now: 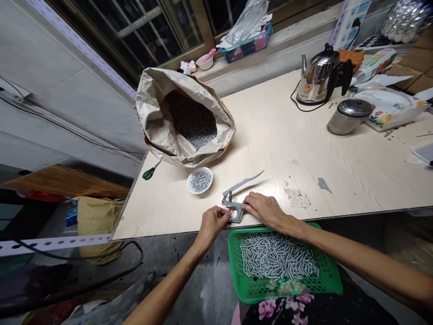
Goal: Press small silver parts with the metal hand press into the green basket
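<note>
A small grey hand press (236, 198) with a long raised lever stands at the near edge of the pale wooden table (304, 149). My left hand (212, 222) is closed in a pinch at the press's jaw, by a small red part; what it holds is too small to name. My right hand (265, 208) lies over the base of the press, fingers curled on it. A white bowl (200, 180) of small metal pieces sits just beyond. Below the table edge, on my lap, a green basket (324, 275) holds many small silvery pieces.
A big open paper sack (158, 117) of the same small parts stands at the table's far left, with green-handled scissors (150, 171) beside it. A steel kettle (321, 74), a lidded steel pot (350, 116) and packages sit at the far right. A blue basket (246, 45) rests on the windowsill.
</note>
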The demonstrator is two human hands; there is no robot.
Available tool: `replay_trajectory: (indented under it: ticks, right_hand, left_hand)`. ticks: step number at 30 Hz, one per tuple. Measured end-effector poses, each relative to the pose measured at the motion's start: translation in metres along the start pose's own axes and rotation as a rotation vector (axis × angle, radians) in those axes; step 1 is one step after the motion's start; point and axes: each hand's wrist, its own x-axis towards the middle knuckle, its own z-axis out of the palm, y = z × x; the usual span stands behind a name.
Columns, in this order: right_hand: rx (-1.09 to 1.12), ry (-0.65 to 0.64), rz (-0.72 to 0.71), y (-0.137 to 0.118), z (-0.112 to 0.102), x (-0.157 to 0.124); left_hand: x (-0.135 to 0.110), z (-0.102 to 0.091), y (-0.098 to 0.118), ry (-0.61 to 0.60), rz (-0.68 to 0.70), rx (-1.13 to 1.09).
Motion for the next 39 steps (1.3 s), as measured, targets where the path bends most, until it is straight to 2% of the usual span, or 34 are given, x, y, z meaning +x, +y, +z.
replay_trajectory:
  ticks: [6, 9, 14, 20, 24, 30, 32, 33, 36, 37, 39]
  right_hand:
    - [-0.078, -0.036, -0.108, 0.005, -0.004, 0.006]
    - [-0.087, -0.057, -0.104, 0.005, -0.01, 0.007]
    - [-0.177, -0.007, -0.144, 0.018, -0.027, 0.017]
    - [-0.228, -0.232, -0.13, 0.038, -0.044, 0.03]
    - [-0.241, -0.212, -0.169, 0.031, -0.051, 0.027]
    - [-0.264, -0.197, -0.109, 0.015, -0.052, 0.018]
    - [-0.26, -0.187, -0.111, 0.013, -0.049, 0.015]
    - [-0.254, -0.183, -0.114, 0.012, -0.047, 0.013]
    - [-0.242, -0.172, -0.128, 0.01, -0.04, 0.008]
    - [-0.242, -0.163, -0.135, 0.01, -0.038, 0.007]
    - [-0.245, -0.143, -0.146, 0.012, -0.035, 0.005]
  left_hand:
    - [0.008, -0.005, 0.003, -0.172, -0.174, -0.068]
    - [0.012, -0.005, 0.001, -0.198, -0.179, -0.08]
    - [0.016, -0.004, -0.002, -0.223, -0.181, -0.074]
    - [0.015, -0.005, 0.001, -0.231, -0.205, -0.081]
    - [0.014, -0.004, 0.004, -0.222, -0.207, -0.07]
    - [0.013, -0.006, 0.003, -0.249, -0.196, 0.011]
    - [0.007, -0.004, 0.004, -0.172, -0.106, 0.147]
    - [0.004, -0.002, 0.006, -0.089, -0.005, 0.232]
    - [-0.001, 0.01, 0.016, 0.142, 0.446, 0.44]
    - [0.001, 0.014, 0.021, 0.154, 0.58, 0.483]
    - [0.009, 0.021, 0.03, 0.079, 0.75, 0.559]
